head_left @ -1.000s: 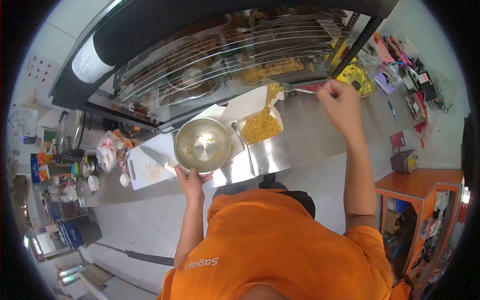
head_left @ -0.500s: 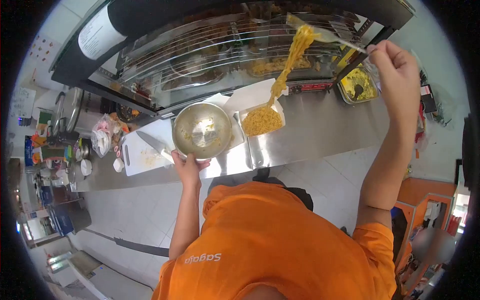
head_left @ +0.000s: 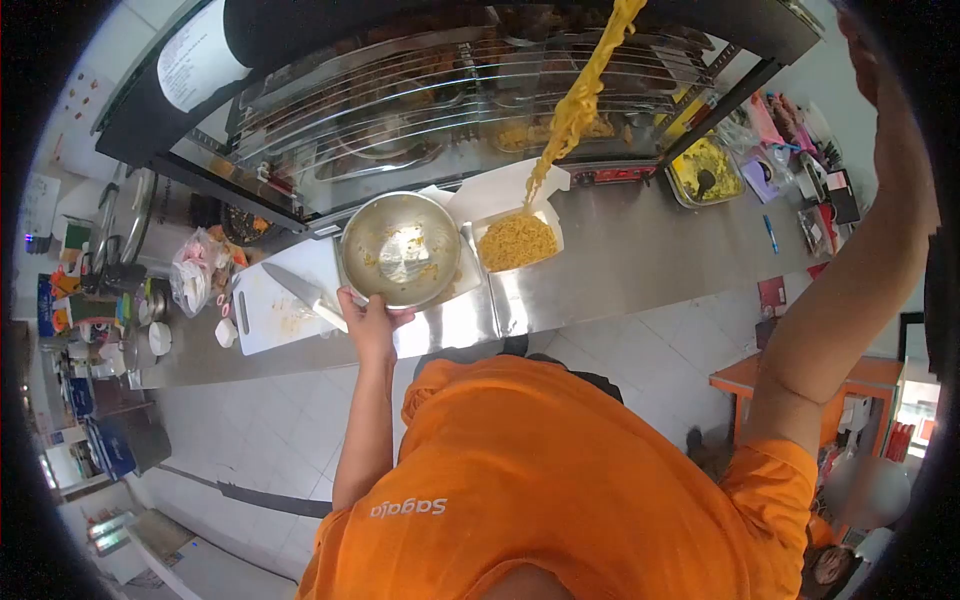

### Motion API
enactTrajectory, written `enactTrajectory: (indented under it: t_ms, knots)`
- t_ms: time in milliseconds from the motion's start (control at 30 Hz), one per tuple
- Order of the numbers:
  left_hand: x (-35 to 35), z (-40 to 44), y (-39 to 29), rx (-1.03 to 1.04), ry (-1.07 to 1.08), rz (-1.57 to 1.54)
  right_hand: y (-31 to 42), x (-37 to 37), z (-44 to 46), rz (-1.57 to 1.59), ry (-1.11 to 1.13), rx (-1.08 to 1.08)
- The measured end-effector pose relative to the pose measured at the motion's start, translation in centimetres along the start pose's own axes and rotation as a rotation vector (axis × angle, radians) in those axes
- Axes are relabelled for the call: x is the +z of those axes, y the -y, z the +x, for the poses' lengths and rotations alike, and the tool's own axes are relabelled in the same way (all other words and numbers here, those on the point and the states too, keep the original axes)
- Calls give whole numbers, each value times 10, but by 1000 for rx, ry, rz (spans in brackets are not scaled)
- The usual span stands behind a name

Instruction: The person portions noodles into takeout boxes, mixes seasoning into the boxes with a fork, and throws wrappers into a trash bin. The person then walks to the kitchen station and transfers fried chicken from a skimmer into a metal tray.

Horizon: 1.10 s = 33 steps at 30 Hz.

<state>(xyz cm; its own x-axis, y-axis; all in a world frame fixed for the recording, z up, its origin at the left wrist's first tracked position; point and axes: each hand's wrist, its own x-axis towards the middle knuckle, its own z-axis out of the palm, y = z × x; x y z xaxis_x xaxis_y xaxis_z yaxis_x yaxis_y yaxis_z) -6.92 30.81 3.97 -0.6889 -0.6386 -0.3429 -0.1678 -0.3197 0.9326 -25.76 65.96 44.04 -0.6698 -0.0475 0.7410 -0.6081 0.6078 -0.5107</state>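
My left hand (head_left: pixel 374 325) grips the lower rim of a steel mixing bowl (head_left: pixel 385 270), which has food residue inside. Just right of it stands an open white paper takeaway box (head_left: pixel 505 190) with golden, crumb-like food (head_left: pixel 517 243) in it. A long strand of yellow noodles (head_left: pixel 575 115) stretches from the box up past the top edge of the view. My right hand (head_left: pixel 866 60) is raised high at the upper right corner, only partly visible. The long-handled metal utensil that it held earlier, and the top of the noodles, are out of sight.
Left of the bowl, a knife (head_left: pixel 292 283) lies on a white cutting board (head_left: pixel 265 315). Behind stands a glass display case (head_left: pixel 400 120) with racks. A tray of yellow food (head_left: pixel 705 175) sits to the right, near a blue pen (head_left: pixel 770 233). Plastic bags (head_left: pixel 195 270) lie at left.
My right hand has risen up and to the right, pulling the noodles higher so that their top leaves the view. My left hand stays on the bowl.
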Motion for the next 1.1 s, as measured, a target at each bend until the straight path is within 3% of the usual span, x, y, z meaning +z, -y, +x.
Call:
enactTrajectory:
  t_ms: [133,300,333,400,467,500,600,667,767,867,967,1100]
  knots:
    - [2,4,-3,-14,7,14,14,-9,12,-29,-23,-91]
    - [0,6,-10,-9,51,6,15,-10,9,-229,33,-24]
    - [-3,7,-7,-7,48,9,3,-3,1,-227,142,79]
    - [-10,11,1,-7,38,15,-42,29,-39,-220,363,287]
    - [-18,15,8,-21,39,5,-54,80,-102,-268,320,203]
    - [-21,16,10,-28,40,1,-93,105,-132,-240,415,279]
    - [-28,13,8,-47,25,-25,-121,166,-223,-422,527,339]
    - [-34,13,9,-57,26,-21,-178,211,-297,-428,698,261]
    - [-44,16,12,-61,45,-16,-191,235,-344,-589,766,105]
    - [-48,15,4,-61,55,-11,-145,215,-308,-785,810,-42]
    - [-52,14,1,-59,41,-17,-96,179,-254,-748,650,-292]
    - [-62,19,8,-63,20,-6,-51,153,-212,-791,539,-382]
